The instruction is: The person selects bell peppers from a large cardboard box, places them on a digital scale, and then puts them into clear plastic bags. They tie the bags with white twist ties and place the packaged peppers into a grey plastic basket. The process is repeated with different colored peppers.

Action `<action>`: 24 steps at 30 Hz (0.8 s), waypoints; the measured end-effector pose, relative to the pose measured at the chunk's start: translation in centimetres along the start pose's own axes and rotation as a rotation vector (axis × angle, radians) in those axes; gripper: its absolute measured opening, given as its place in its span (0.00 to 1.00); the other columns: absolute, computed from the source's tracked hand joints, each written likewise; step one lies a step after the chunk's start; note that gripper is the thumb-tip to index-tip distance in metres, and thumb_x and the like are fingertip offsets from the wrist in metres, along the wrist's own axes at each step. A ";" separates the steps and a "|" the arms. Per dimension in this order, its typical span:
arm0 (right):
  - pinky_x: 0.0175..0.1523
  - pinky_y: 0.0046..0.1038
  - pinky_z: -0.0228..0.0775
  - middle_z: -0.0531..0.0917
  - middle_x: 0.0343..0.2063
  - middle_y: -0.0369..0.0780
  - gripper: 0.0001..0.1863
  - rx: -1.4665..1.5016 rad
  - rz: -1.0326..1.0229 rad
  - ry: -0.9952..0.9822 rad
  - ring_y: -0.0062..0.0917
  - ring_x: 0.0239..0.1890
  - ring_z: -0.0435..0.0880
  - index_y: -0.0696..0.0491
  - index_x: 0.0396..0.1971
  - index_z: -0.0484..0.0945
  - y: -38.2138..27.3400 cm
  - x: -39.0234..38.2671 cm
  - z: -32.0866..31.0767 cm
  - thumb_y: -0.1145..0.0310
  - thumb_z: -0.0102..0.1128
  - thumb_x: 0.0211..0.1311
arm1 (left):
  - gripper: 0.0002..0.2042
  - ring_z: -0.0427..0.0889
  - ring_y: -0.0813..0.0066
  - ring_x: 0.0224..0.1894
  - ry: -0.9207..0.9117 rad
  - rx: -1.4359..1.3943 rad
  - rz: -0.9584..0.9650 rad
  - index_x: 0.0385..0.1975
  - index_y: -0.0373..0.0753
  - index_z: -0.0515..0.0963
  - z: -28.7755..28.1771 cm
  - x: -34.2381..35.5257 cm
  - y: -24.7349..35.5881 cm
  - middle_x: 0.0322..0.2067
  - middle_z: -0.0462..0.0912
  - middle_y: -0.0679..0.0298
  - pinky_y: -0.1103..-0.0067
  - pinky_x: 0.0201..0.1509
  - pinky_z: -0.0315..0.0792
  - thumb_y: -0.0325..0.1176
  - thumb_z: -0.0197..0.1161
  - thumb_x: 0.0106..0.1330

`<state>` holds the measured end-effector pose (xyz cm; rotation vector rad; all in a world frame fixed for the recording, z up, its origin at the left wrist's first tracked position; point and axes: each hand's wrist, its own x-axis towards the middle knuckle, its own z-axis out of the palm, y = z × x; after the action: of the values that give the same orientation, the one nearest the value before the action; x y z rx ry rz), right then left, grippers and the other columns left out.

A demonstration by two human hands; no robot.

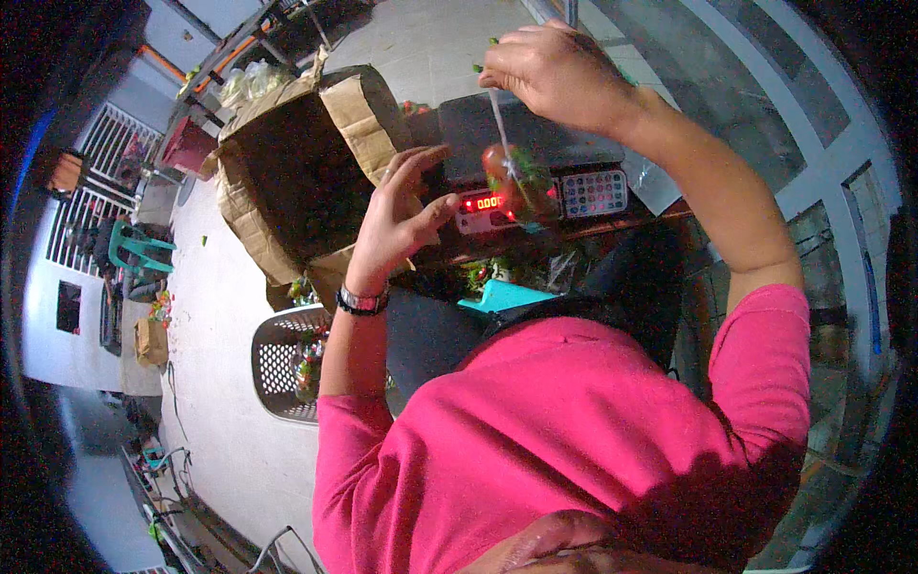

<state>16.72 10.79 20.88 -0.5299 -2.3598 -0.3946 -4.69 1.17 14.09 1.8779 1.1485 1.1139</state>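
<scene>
My right hand (559, 77) is raised and pinches the twisted neck of a clear plastic bag of vegetables (521, 182). Red and green produce shows through the plastic, perhaps tomato and green chillies. The bag hangs in front of a digital scale (593, 194), whose red display and keypad face me; its dark platform (459, 129) lies behind the bag. Whether the bag touches the scale I cannot tell. Left of the bag, my left hand (397, 215) is lifted with thumb and fingers apart, holding nothing.
An opened brown cardboard box (244, 191) stands at my left, its inside dark. Nearer is a light perforated basket (273, 378) with bagged produce inside. Something turquoise (507, 295) sits below the scale. Farther left stands a green chair (142, 247); a glazed frame (822, 134) runs along the right.
</scene>
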 end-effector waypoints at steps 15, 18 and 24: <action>0.31 0.24 0.66 0.77 0.22 0.41 0.08 0.386 0.234 -0.057 0.23 0.25 0.76 0.57 0.26 0.74 3.3 0.9 -0.8 0.68 0.48 0.55 | 0.31 0.65 0.69 0.52 -0.594 -0.531 -0.126 0.53 0.33 0.58 4.5 6.7 -2.1 0.50 0.65 0.57 0.78 0.55 0.58 0.42 0.59 0.52; 0.30 0.28 0.65 0.76 0.18 0.42 0.12 0.105 0.320 -0.068 0.30 0.24 0.76 0.56 0.25 0.75 4.6 1.0 0.2 0.63 0.48 0.55 | 0.25 0.66 0.66 0.51 -0.138 -0.167 -0.248 0.53 0.32 0.58 6.4 6.3 -3.7 0.48 0.68 0.55 0.76 0.53 0.60 0.39 0.51 0.59; 0.31 0.34 0.65 0.76 0.22 0.43 0.12 0.006 0.270 -0.050 0.38 0.28 0.75 0.54 0.25 0.75 4.8 1.0 3.3 0.61 0.47 0.54 | 0.31 0.69 0.54 0.43 -0.407 0.134 0.302 0.49 0.32 0.62 12.4 -1.9 -1.5 0.39 0.69 0.48 0.69 0.49 0.63 0.40 0.63 0.45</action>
<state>16.49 16.56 19.80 -0.8516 -2.2945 -0.2527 5.50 -1.21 7.06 2.3053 0.7411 0.7635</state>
